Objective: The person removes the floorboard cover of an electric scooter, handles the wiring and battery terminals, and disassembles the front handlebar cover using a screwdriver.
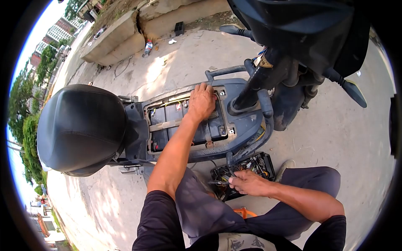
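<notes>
My left hand point(202, 101) rests on the far right part of the battery compartment in an electric scooter's footboard. Its fingers curl downward, and whatever they grip is hidden. Under and beside it lie several dark batteries point(171, 113) with a pale strap point(165, 124) across them and thin wires at their terminals. My right hand point(251, 183) is over a black toolbox point(270, 163) on the ground, its fingers closed around a thin dark tool point(217, 182) whose exact kind does not show. Loose tools and wires fill the box.
The scooter's black seat point(83, 127) is at the left; its front column point(255, 79) and mirror point(355, 93) are at the right. A dark bar point(264, 138) curves beside the toolbox. Something orange point(243, 212) shows between my legs. A concrete kerb point(117, 39) runs behind.
</notes>
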